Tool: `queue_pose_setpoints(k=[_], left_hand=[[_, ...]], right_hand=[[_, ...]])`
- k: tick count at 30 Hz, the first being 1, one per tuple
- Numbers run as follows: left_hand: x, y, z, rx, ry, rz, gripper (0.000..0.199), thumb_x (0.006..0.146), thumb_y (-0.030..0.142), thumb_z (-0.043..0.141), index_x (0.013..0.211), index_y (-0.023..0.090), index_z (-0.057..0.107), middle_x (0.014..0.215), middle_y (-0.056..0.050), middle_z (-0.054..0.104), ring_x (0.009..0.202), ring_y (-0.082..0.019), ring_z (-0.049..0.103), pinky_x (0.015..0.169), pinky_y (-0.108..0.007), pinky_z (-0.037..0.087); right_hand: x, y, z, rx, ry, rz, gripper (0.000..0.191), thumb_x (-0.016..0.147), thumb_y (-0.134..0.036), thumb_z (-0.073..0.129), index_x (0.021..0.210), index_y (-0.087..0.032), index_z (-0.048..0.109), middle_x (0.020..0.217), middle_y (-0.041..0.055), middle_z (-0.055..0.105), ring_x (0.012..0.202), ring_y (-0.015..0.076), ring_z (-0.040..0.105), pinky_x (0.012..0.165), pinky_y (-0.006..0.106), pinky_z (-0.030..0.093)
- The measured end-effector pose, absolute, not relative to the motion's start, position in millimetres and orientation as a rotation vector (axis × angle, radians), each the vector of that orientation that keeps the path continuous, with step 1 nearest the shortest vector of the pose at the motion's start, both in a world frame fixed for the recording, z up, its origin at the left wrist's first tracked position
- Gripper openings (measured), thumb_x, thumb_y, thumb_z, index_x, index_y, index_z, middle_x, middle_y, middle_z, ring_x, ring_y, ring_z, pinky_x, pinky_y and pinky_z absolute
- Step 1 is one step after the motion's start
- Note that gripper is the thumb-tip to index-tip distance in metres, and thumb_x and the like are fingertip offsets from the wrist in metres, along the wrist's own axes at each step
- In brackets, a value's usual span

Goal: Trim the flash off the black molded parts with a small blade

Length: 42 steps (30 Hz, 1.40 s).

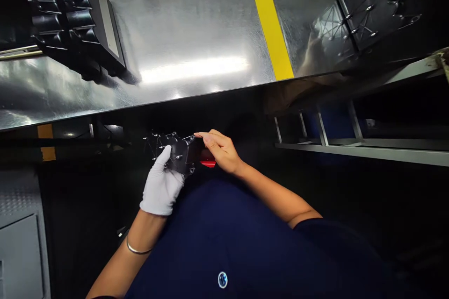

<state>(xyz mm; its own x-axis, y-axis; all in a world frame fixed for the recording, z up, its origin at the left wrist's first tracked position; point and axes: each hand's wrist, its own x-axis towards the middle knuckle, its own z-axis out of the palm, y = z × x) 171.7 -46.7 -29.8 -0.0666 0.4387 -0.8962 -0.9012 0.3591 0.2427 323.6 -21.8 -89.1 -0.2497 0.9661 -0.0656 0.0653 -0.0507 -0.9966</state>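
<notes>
Black plastic, a flat part with small shiny posts (180, 149) lies between both hands' fingers, before the dark blue shirt (217, 229) and nearer than the shiny metal counter (192, 23). The white-gloved left hand (162, 189) grasps it, thumb across its face; the bare right hand (224, 152) has thumb and forefinger nearly together at its right corner, pinching or not I cannot tell

Glove (157, 194) plain white. Held part (181, 150) black — bright silvery glints. Small piece (208, 164) vivid red. Shirt (228, 229) navy; button (222, 280) blue, pale rim. Bracelet (136, 250) silver. Table (189, 18) silver-grey — white glare; stripe (270, 23) solid yellow. Stacked parts (75, 21) black, label (107, 21) pale grey. Rack (361, 152) light grey. Cabinet (21, 252) grey, dotted patch.
</notes>
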Motion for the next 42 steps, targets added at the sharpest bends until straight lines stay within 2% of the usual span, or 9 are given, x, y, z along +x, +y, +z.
queue_pose_setpoints(k=[3, 9, 17, 22, 26, 35, 38, 40, 42], left_hand=[[172.7, -49.4, -29.5, -0.507, 1.140, 1.178, 0.031, 0.099, 0.014, 0.038, 0.096, 0.014, 0.070, 0.082, -0.005, 0.078, 0.075, -0.014, 0.074, 0.075, -0.025, 0.061], [174.6, -53.0, -30.3, -0.492, 1.121, 1.159, 0.031, 0.099, 0.014, 0.038, 0.104, 0.012, 0.069, 0.082, -0.006, 0.078, 0.075, -0.014, 0.074, 0.073, -0.023, 0.061], [163.6, -66.9, -29.1, -0.401, 1.128, 1.065, 0.032, 0.095, 0.011, 0.042, 0.087, 0.014, 0.072, 0.082, -0.005, 0.078, 0.078, -0.016, 0.074, 0.087, -0.031, 0.059], [165.6, -61.7, -30.8, -0.429, 1.177, 1.088, 0.034, 0.097, 0.015, 0.041, 0.080, 0.014, 0.071, 0.077, -0.003, 0.077, 0.067, -0.014, 0.073, 0.071, -0.026, 0.061], [169.3, -59.9, -28.9, -0.432, 1.179, 1.110, 0.038, 0.097, 0.012, 0.039, 0.075, 0.015, 0.070, 0.073, -0.003, 0.076, 0.066, -0.013, 0.073, 0.063, -0.021, 0.060], [152.6, -60.7, -35.2, -0.424, 1.216, 1.047, 0.035, 0.096, 0.014, 0.040, 0.080, 0.015, 0.072, 0.076, -0.004, 0.077, 0.068, -0.015, 0.073, 0.079, -0.028, 0.060], [149.4, -69.4, -38.0, -0.352, 1.206, 0.970, 0.028, 0.090, 0.012, 0.046, 0.078, 0.015, 0.071, 0.075, -0.005, 0.076, 0.067, -0.017, 0.073, 0.081, -0.032, 0.060], [149.4, -77.4, -38.0, -0.262, 1.192, 0.926, 0.017, 0.080, 0.008, 0.056, 0.077, 0.017, 0.071, 0.073, -0.003, 0.076, 0.065, -0.018, 0.072, 0.078, -0.033, 0.061], [148.2, -83.5, -37.4, -0.153, 1.165, 0.938, 0.019, 0.068, 0.004, 0.067, 0.080, 0.018, 0.072, 0.071, -0.001, 0.075, 0.061, -0.017, 0.070, 0.074, -0.031, 0.062]], right_hand=[[318.2, -26.3, -91.4, -1.170, -1.298, 1.398, 0.044, 0.086, -0.059, 0.054, 0.096, -0.018, 0.066, 0.081, 0.0019, 0.060, 0.074, 0.0121, 0.055, 0.070, 0.027, 0.048], [312.5, -30.0, -93.7, -1.093, -1.310, 1.333, 0.031, 0.083, -0.049, 0.063, 0.079, -0.018, 0.060, 0.073, -0.0004, 0.058, 0.061, 0.0093, 0.050, 0.057, 0.024, 0.042], [329.5, -17.9, -95.2, -1.236, -1.164, 1.356, 0.042, 0.078, -0.059, 0.065, 0.072, -0.018, 0.058, 0.068, -0.0010, 0.058, 0.063, 0.0103, 0.053, 0.061, 0.026, 0.044], [328.2, -29.2, -85.1, -1.012, -1.359, 1.387, 0.035, 0.084, -0.052, 0.063, 0.076, -0.018, 0.062, 0.071, 0.0012, 0.060, 0.059, 0.0094, 0.052, 0.055, 0.025, 0.042], [326.1, -29.3, -82.3, -0.995, -1.437, 1.336, 0.032, 0.086, -0.048, 0.061, 0.077, -0.018, 0.063, 0.071, 0.0016, 0.060, 0.057, 0.0091, 0.050, 0.053, 0.024, 0.041], [325.6, -29.5, -83.0, -0.975, -1.488, 1.358, 0.029, 0.084, -0.045, 0.064, 0.074, -0.018, 0.065, 0.073, 0.0030, 0.065, 0.063, 0.0110, 0.058, 0.058, 0.025, 0.046], [323.0, -25.2, -88.8, -1.042, -1.485, 1.356, 0.034, 0.084, -0.049, 0.063, 0.072, -0.017, 0.065, 0.073, 0.0027, 0.065, 0.065, 0.0109, 0.058, 0.061, 0.025, 0.047], [324.5, -22.0, -91.1, -1.126, -1.455, 1.371, 0.040, 0.083, -0.054, 0.061, 0.070, -0.017, 0.063, 0.069, 0.0012, 0.063, 0.063, 0.0102, 0.056, 0.061, 0.025, 0.046], [329.8, -20.6, -88.7, -1.158, -1.478, 1.437, 0.044, 0.088, -0.055, 0.055, 0.067, -0.017, 0.059, 0.060, -0.0013, 0.058, 0.056, 0.0085, 0.053, 0.058, 0.023, 0.045]])
